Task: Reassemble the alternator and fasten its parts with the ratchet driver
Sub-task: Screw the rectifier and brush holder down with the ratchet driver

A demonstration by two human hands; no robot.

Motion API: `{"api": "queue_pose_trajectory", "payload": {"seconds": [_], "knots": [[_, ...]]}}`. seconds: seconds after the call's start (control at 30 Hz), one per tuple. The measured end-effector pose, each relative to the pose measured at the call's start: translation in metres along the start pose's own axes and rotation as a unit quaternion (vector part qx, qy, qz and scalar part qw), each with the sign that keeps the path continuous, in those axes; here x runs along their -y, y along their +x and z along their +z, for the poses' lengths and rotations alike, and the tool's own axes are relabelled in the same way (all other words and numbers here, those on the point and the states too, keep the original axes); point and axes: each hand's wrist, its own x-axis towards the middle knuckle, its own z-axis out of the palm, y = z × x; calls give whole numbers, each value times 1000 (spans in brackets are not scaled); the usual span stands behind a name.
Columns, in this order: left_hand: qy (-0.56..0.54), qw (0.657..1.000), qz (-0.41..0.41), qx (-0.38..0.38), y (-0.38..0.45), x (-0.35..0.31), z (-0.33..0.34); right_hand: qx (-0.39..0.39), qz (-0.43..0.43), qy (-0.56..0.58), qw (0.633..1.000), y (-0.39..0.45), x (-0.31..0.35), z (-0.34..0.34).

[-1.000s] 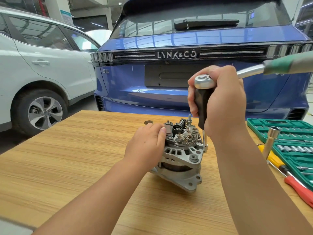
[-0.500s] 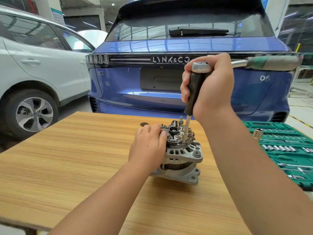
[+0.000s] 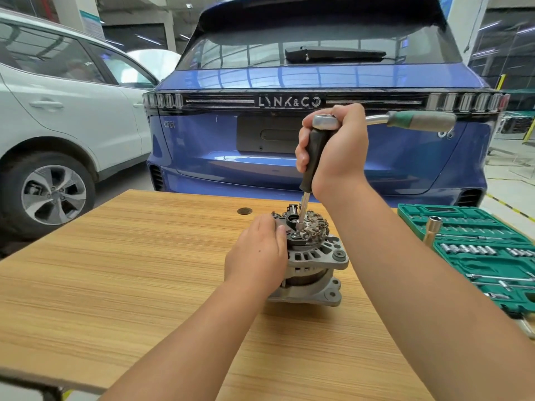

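A grey metal alternator stands on the wooden table, its rear parts facing up. My left hand grips its left side, fingers curled over the top edge. My right hand holds the black handle of a driver upright above it. The driver's thin shaft comes down onto a screw on top of the alternator. A ratchet sits on the driver's top end, its green and grey handle pointing right.
A green socket set case lies open at the table's right edge, with a socket tool standing beside it. A dark round hole marks the table behind the alternator. A blue car and a white car stand beyond the table.
My right hand has carried the driver from the alternator's right side to its top, and the shaft tip now sits on a screw there. My left hand has kept its hold.
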Motion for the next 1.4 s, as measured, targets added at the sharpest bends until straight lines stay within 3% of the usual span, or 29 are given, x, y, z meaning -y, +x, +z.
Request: {"api": "queue_pose_trajectory", "payload": {"seconds": [0.57,0.67,0.77,0.83,0.93,1.03,1.13,1.3,1.37,1.4], "knots": [[-10,1000,-22,-11,-8,-12,0,40,41,-9,998,1,2,0],[-16,1000,-18,-5,-7,-12,-3,72,2,-38,997,0,0,0],[-13,1000,-15,22,-4,-11,-8,87,-100,-152,979,-2,-1,-2],[-17,998,-7,54,0,-11,-15,94,-190,-266,940,-3,1,-2],[-49,990,70,115,7,-12,-32,118,-313,-436,836,-3,5,-3],[-134,970,102,178,22,-14,-44,134,-305,-597,730,-1,14,3],[-201,962,76,168,34,-19,-45,162,-266,-738,599,3,22,12],[-240,956,43,160,32,-17,-35,210,-204,-817,496,13,45,29],[-234,958,41,163,29,-15,-32,206,-150,-832,492,19,52,39],[-233,957,41,166,28,-15,-31,204,-113,-828,510,22,54,44]]}}
